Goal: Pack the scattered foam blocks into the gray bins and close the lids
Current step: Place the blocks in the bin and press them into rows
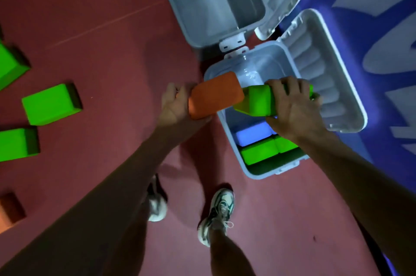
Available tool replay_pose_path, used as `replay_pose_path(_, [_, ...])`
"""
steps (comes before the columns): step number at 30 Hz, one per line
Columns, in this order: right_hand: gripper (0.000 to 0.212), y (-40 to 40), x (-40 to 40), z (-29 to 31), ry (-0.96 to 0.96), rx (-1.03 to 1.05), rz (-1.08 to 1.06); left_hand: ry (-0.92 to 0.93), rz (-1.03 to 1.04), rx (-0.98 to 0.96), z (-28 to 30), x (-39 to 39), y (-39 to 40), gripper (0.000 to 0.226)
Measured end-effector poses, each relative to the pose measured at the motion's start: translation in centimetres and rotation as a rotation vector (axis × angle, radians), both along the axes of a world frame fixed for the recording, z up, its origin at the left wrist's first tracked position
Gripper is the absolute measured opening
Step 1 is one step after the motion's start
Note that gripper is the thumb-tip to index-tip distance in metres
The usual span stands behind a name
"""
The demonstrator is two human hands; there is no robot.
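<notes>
Fingers [284, 86] of the right hand [292, 109] curl over the top of a green foam block [256, 102], thumb underneath, holding it above the near gray bin [234, 140]. Beside it, the left hand [174, 107] grips an orange foam block [216, 95] from its outer end, its fingers wrapped round the far side and mostly hidden; this block hangs over the bin's left rim, and its inner end touches or nearly touches the green one. Inside the near gray bin lie a pale blue block [253, 135] and two green blocks [258, 153] side by side at the end nearest the person. The bin's lid [319, 77] stands open on the side away from the red floor [112, 28]. Beyond the near gray bin, just touching it at the latches, sits a second gray bin [202, 5], open too, with nothing visible in it. Left of the near gray bin, well apart on the floor, lie three more green blocks [50, 104] and another orange block [10, 210]. Two sneakers [217, 212] stand on the floor just short of the bin.
</notes>
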State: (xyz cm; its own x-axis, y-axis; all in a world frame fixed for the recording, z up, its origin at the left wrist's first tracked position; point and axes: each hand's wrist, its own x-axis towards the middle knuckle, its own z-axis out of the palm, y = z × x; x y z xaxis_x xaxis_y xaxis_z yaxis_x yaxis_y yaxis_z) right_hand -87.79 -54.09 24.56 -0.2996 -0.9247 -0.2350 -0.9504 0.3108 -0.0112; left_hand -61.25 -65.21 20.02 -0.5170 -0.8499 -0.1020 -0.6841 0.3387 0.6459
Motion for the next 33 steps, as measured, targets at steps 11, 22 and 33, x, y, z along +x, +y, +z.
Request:
replay_pose_path(11, [0.08,-3.5,-9.8,-7.0,0.051,0.171,-0.083,-0.064,-0.042,0.125,-5.2,-10.8,-0.8,0.075])
replay_pose_path(22, [0.076,-2.2,-14.8,-15.5,-0.038,0.367,0.148,-0.365,-0.146,0.353,-12.5,-16.1,2.7,0.076])
replay_pose_path(33, [0.086,3.6,-16.6,-23.4,-0.121,0.432,0.292,-0.741,-0.248,0.416,-21.9,-19.5,8.2,0.112])
